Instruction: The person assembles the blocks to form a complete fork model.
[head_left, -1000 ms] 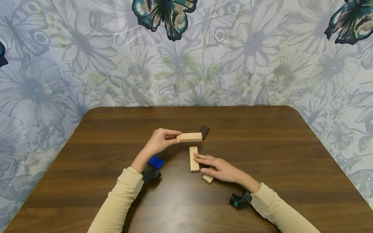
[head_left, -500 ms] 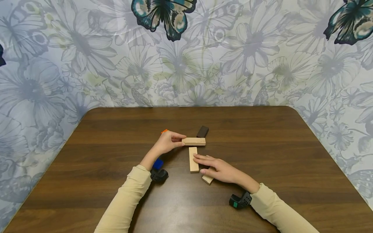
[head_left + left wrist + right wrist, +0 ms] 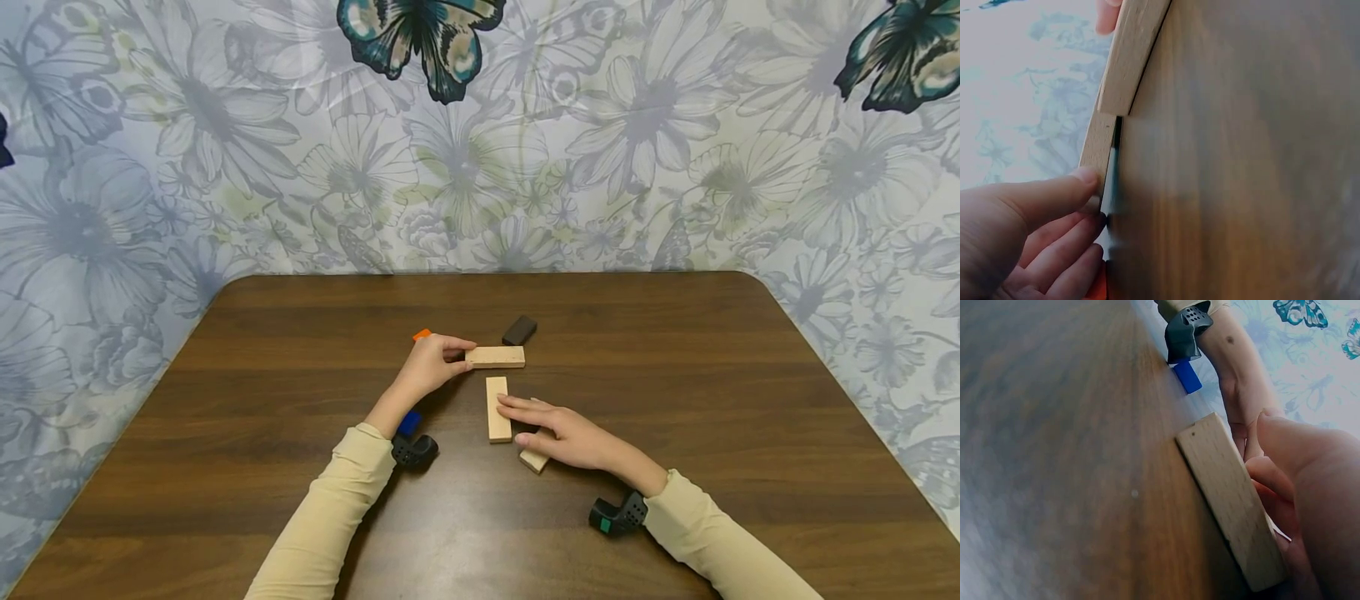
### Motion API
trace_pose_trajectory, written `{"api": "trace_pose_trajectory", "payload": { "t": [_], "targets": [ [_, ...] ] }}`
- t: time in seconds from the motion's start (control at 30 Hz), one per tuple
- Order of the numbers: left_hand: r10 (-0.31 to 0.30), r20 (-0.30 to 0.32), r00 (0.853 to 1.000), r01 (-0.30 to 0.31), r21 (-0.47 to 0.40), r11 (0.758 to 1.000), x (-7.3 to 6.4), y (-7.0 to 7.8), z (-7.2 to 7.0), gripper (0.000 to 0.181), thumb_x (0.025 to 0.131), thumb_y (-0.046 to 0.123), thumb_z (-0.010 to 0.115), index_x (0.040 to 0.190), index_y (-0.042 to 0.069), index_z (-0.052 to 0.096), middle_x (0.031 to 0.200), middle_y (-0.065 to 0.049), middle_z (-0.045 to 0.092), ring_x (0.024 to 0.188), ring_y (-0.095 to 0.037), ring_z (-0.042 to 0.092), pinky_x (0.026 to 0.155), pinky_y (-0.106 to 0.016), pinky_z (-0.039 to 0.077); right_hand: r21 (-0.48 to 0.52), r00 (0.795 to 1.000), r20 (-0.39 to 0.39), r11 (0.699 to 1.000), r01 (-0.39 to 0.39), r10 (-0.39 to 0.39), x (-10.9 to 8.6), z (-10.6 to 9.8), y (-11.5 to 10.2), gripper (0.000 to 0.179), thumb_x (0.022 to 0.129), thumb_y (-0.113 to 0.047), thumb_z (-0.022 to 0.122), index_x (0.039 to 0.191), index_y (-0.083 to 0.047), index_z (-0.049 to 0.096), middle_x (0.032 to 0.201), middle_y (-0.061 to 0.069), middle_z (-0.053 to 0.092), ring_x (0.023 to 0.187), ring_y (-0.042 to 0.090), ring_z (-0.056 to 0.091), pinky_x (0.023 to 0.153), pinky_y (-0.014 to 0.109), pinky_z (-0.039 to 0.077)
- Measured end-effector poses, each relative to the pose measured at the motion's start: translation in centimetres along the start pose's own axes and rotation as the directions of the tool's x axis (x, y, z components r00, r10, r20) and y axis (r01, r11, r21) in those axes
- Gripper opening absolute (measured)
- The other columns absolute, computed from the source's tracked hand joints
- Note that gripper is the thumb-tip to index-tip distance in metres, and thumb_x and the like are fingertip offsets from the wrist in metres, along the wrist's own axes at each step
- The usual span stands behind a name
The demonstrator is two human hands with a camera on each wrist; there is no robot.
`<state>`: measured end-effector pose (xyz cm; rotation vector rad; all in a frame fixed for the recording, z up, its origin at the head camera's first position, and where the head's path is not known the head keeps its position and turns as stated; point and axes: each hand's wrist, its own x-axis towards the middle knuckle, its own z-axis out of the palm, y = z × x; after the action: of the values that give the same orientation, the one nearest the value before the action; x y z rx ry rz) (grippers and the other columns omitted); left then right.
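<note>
My left hand (image 3: 435,365) pinches the left end of a pale wooden block (image 3: 498,357) between thumb and fingers. This block lies crosswise, just beyond the far end of a second pale wooden block (image 3: 496,408) that points away from me. On the second block's right side rest the straight fingers of my right hand (image 3: 566,435). A third pale wooden block (image 3: 534,461) pokes out from under that hand, mostly hidden by it. The left wrist view shows my thumb on the pinched wooden block (image 3: 1096,147). Beside the right fingers, a wooden block (image 3: 1229,500) fills the right wrist view's middle.
A dark block (image 3: 520,330) lies behind the pinched one. Partly covered by my left hand is an orange piece (image 3: 422,334), and a blue block (image 3: 409,423) sits by my left wrist. The brown table (image 3: 675,350) meets a flowered wall covering (image 3: 645,167) at its back edge.
My left hand has carried its wooden block rightward and toward me, then slightly back away. The dark block has shifted a little left and away. My right hand stays in place.
</note>
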<state>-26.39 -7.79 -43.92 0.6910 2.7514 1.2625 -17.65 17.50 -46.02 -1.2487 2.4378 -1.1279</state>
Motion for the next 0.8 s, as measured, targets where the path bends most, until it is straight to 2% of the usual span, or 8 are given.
{"api": "trace_pose_trajectory", "payload": {
  "t": [0.43, 0.8],
  "targets": [
    [0.054, -0.003, 0.999, -0.054, 0.092, 0.994, -0.6, -0.1, 0.1, 0.030, 0.081, 0.006, 0.073, 0.110, 0.001, 0.069, 0.108, -0.013, 0.066, 0.101, -0.027, 0.061, 0.085, -0.037, 0.049, -0.003, 1.000, 0.001, 1.000, -0.008, 0.008, 0.1, -0.2, 0.0, 0.048, 0.099, -0.029, 0.049, 0.143, -0.011, 0.041, 0.149, -0.001, 0.029, 0.136, 0.024, 0.024, 0.107, 0.044, 0.023],
    [0.060, 0.009, 0.998, -0.060, 0.099, 0.993, -1.5, 0.1, 0.1, 0.029, 0.081, 0.008, 0.074, 0.109, 0.002, 0.070, 0.106, -0.012, 0.067, 0.102, -0.028, 0.060, 0.087, -0.040, 0.048, -0.005, 1.000, 0.000, 1.000, 0.000, 0.000, 0.1, -0.2, 0.0, 0.048, 0.099, -0.029, 0.050, 0.143, -0.012, 0.042, 0.149, -0.001, 0.029, 0.135, 0.024, 0.025, 0.108, 0.043, 0.022]
  ]
}}
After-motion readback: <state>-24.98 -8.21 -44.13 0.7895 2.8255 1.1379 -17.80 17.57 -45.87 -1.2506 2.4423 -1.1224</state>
